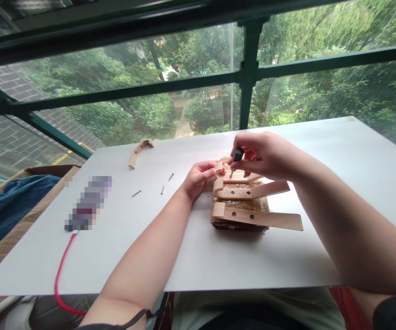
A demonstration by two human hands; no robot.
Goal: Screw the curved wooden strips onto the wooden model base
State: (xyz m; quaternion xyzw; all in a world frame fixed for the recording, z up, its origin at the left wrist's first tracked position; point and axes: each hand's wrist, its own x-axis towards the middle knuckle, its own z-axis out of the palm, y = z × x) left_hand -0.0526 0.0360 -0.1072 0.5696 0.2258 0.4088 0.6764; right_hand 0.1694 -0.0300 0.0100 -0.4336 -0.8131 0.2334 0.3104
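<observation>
Wooden hook: farthest of the three plainly seen lying across the block, partly hidden beneath the right hand; pale, smooth wood with a curled left end.
Slip risk: the screwdriver leans over this piece with its tip down; a slanted push could make it skid out and gouge the wood or jab the nearby fingers. Whether the tip sits squarely in a screw head is too small to tell.
Left hand: thumb and fingers pinched on the curled end; a looser pinch could let the piece twist out of line.
Right hand: fingers wrapped around the dark, stubby handle.
Block: squarish, brown, under a glossy, wrinkled film like tape; if its body is soft, screws may grip poorly, and hard pressure could slide it.
Neighbouring pieces: the middle hook and near hook are flat strips, each with two dark, round screw heads; their right ends overhang the block, so a bumped forearm could lever them.
Loose screws: three slim metal ones on the smooth white desk; a knock could roll them away.
Spare curved piece: arched pale wood with two dark spots, well left of the block.
</observation>
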